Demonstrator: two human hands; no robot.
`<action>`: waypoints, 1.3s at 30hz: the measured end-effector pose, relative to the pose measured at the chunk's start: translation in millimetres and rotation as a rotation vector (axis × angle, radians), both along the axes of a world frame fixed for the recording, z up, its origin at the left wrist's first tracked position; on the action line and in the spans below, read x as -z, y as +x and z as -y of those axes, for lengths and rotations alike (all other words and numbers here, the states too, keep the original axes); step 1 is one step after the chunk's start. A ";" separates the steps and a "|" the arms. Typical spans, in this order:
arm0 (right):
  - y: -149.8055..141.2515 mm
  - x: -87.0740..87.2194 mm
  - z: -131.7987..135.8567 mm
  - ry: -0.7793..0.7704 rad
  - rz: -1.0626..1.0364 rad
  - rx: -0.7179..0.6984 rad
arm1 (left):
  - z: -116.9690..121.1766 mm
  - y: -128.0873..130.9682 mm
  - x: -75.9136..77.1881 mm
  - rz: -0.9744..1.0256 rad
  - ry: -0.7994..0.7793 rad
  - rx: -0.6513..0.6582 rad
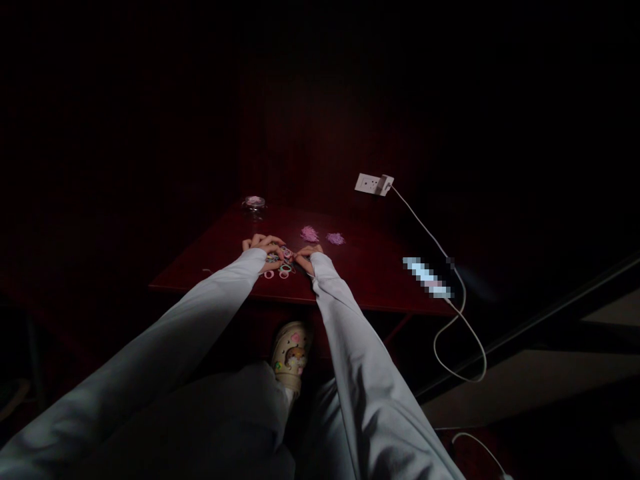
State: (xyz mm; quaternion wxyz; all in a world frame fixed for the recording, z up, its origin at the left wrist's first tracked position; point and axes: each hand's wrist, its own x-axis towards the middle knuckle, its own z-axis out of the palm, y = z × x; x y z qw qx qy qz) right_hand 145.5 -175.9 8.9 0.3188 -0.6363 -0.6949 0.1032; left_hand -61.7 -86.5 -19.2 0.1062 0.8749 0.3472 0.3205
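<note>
A loose pile of small coloured elastic hair ties point(287, 253) lies on the dark red table point(370, 280) near its front edge. My left hand point(264, 245) arches over the pile's left side, its fingers bent but apart. From the right, my right hand point(307, 257) reaches the pile's edge with fingers curled together; whatever they pinch is too small and dark to make out. Pale rings lie just in front of the pile. Beyond my hands sit a pink heap point(309, 233) and a purple heap point(335, 238) of thin bands.
At the table's back left stands a clear jar point(255, 208) with something pale on top. A wall socket point(373, 184) holds a plug, and its white cable point(425, 230) loops down on the right past a blurred-out bright device point(428, 277). My shoe point(291, 357) shows below the table edge.
</note>
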 end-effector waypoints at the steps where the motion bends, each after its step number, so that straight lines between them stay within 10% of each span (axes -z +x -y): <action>1: 0.0 0.1 0.1 0.000 -0.001 0.002 | -1.4 0.2 1.1 0.004 0.002 -0.001; 35: 0.9 10.6 -11.3 0.136 -0.034 -0.006 | 5.0 0.5 -6.7 0.077 0.022 0.016; 39: 11.1 2.8 -10.4 0.146 -0.078 0.264 | 13.3 5.3 -11.7 0.104 0.011 -0.053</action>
